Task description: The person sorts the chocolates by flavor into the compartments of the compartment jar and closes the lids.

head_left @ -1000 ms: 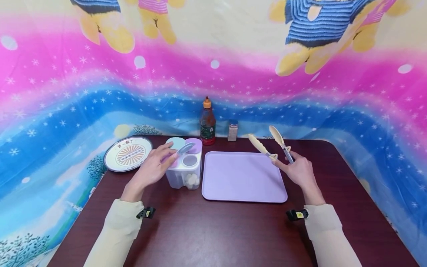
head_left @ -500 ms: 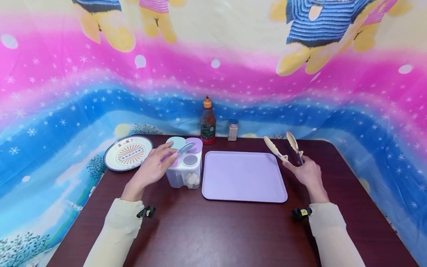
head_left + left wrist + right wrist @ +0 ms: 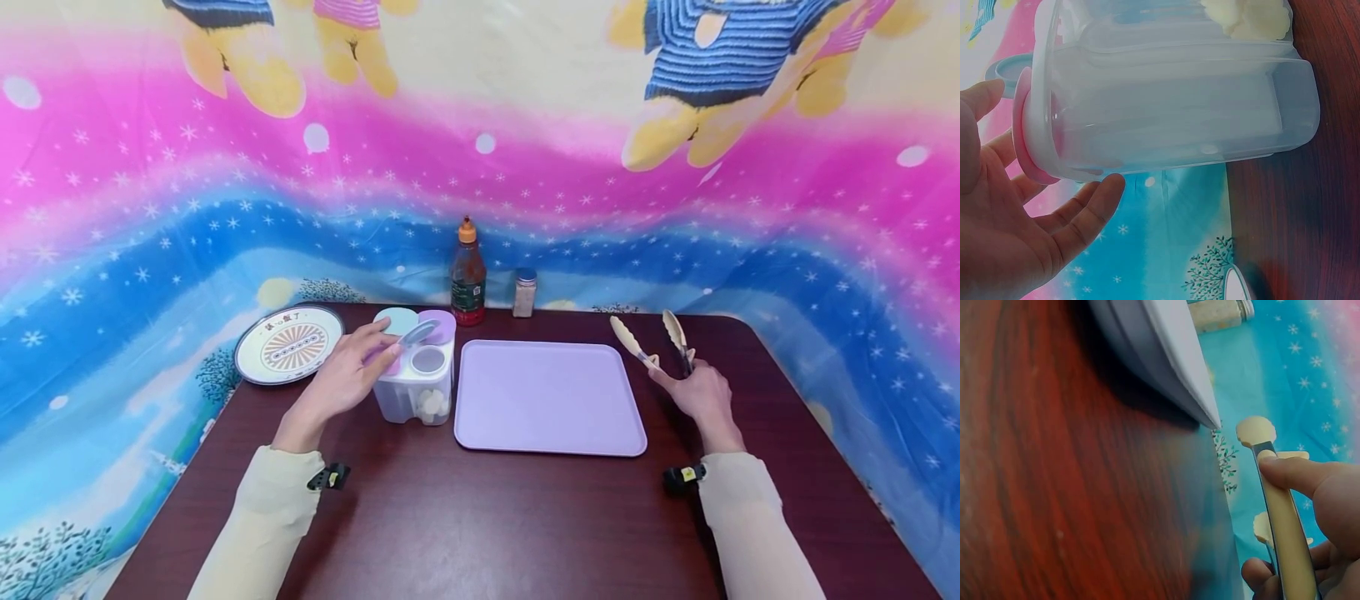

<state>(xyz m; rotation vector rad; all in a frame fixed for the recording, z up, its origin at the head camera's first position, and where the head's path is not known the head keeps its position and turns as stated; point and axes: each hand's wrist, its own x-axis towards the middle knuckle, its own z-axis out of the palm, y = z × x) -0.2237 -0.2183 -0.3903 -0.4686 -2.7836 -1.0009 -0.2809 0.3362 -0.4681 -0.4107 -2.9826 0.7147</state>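
My left hand (image 3: 341, 379) lies at a clear four-lidded storage box (image 3: 393, 400), its thumb against a raised grey-blue lid (image 3: 417, 333). In the left wrist view its fingers spread beside the pink lid (image 3: 1021, 128) and along the box's side. Beneath the raised lid is an uncovered round opening (image 3: 428, 360). Pale lumps (image 3: 1250, 19) show through one compartment's wall. My right hand (image 3: 703, 396) grips cream-tipped metal tongs (image 3: 633, 342) at the right of the tray, the tongs' two arms spread apart with nothing between the tips.
A lilac tray (image 3: 547, 400) lies in the middle of the dark wooden table (image 3: 487, 525). Behind it stand a red sauce bottle (image 3: 468, 283) and a small seasoning jar (image 3: 524, 296). A patterned plate (image 3: 292, 346) is at the left, near the patterned cloth backdrop (image 3: 480, 167).
My right hand has moved right with the tongs, from over the tray's right edge to beside it. The left hand and the raised lid have stayed in place.
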